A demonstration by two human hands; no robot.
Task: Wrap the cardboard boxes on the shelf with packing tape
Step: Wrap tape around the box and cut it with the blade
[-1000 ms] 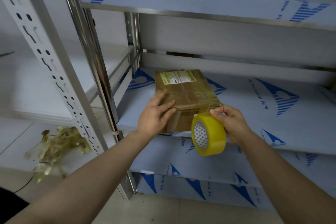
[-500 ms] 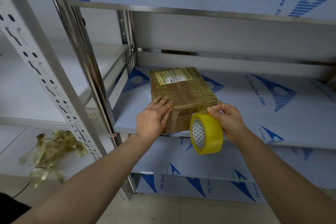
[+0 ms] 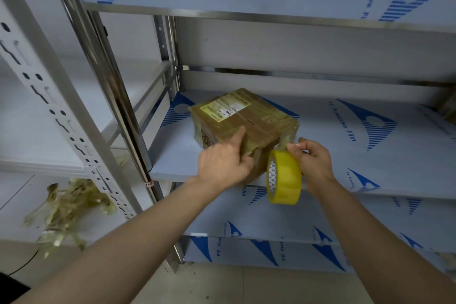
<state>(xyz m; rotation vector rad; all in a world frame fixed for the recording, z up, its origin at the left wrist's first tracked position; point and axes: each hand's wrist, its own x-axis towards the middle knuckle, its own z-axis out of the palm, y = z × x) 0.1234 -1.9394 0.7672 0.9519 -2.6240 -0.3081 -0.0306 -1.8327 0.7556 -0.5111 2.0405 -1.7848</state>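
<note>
Box (image 3: 244, 126) overhangs the shelf (image 3: 382, 168) at its 7 o'clock edge. Left hand (image 3: 223, 165) grips the near corner, thumb on top; right hand (image 3: 313, 163), at its 3 o'clock, pinches the roll (image 3: 283, 177). A hard pull may tip the box off or twist the strip (image 3: 286, 142).

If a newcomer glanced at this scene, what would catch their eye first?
Probably the bright yellow tape roll, which the right hand holds at the front edge of the middle shelf. Next, the tape-covered cardboard box just behind it, its near corner gripped by the left hand. A heap of crumpled tape lies lower left.
</note>
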